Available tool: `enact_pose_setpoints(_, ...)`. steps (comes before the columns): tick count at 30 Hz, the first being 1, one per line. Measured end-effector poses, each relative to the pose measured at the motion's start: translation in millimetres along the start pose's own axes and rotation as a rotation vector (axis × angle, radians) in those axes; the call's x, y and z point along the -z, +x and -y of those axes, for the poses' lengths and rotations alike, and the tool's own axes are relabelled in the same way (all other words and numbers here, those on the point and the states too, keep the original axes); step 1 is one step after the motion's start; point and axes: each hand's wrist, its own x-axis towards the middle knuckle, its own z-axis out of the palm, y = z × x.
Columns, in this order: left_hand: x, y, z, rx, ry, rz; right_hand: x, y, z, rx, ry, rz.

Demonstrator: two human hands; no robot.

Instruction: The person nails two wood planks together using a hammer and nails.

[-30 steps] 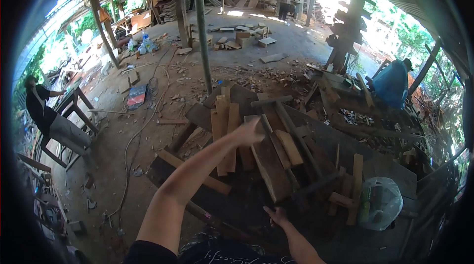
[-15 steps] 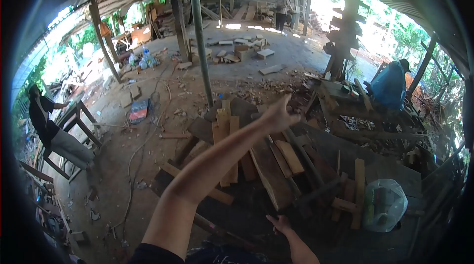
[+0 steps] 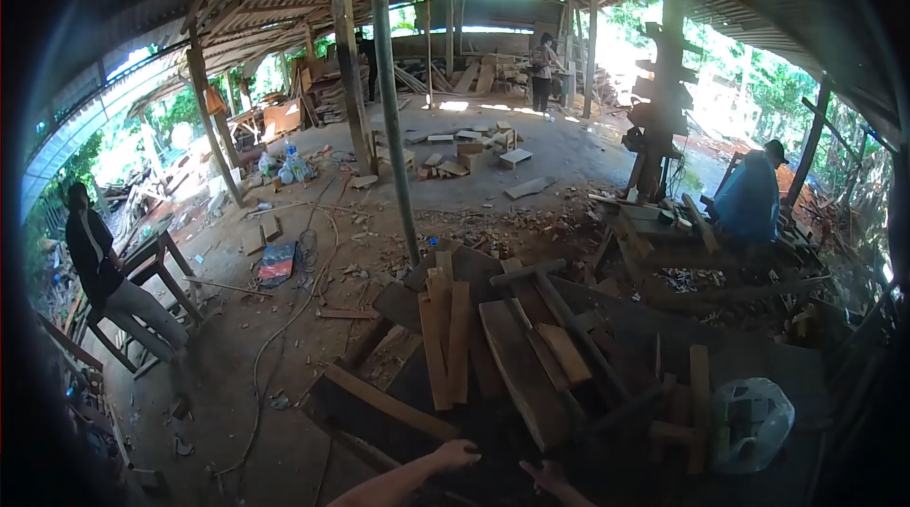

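Plank [image 3: 519, 379] is seen lying in the middle of the wood pile, set aslant, with its lower end directed towards the hands. Left hand [image 3: 455, 455] is held just to the left of the plank's lower end, fingers partly curled; whether anything is gripped cannot be told. Right hand [image 3: 545, 477] is held just below the same end, fingers parted and its lower part dimly seen; contact with the plank cannot be judged.

Small block [image 3: 565, 353] is noted at the plank's right side. Pale boards [image 3: 445, 341] are stacked upright in view to its left, and a long board [image 3: 391, 401] is laid lower left. Clear bag [image 3: 753, 424] is placed well to the right of the plank. Beyond the plank, a pole [image 3: 391, 109] is observed. Person in dark top [image 3: 93, 251] is recorded far to its left, beside a wooden frame [image 3: 159, 270].
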Motion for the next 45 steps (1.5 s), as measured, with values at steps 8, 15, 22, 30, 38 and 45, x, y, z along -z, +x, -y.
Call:
enact_pose_setpoints(8, -39.2, -2.5, 181.0, 0.218, 0.042, -0.181, 4.4, -12.3, 13.3, -0.007, -0.066, 0.024)
enact_pose_setpoints(15, -44.8, -35.2, 203.5, 0.293, -0.09, -0.243, 0.4, -15.2, 17.2, -0.02, -0.112, 0.001)
enact_pose_setpoints(22, -54.6, -41.1, 187.7, 0.316, -0.163, -0.17, -0.7, -13.2, 12.9, -0.024, -0.109, -0.016)
enact_pose_setpoints(30, -40.8, -35.9, 149.7, 0.212, 0.164, -0.028, 1.1, -4.5, 11.7, -0.01, -0.1, -0.04)
enact_pose_setpoints(38, 167.0, 2.7, -213.8, -0.329, 0.088, -0.312, -3.6, -9.1, 5.4, 0.0, -0.017, -0.058)
enact_pose_setpoints(45, 200.6, -20.6, -348.9, -0.258, 0.198, -0.34, -5.5, -11.8, 2.6, -0.001, -0.027, -0.065)
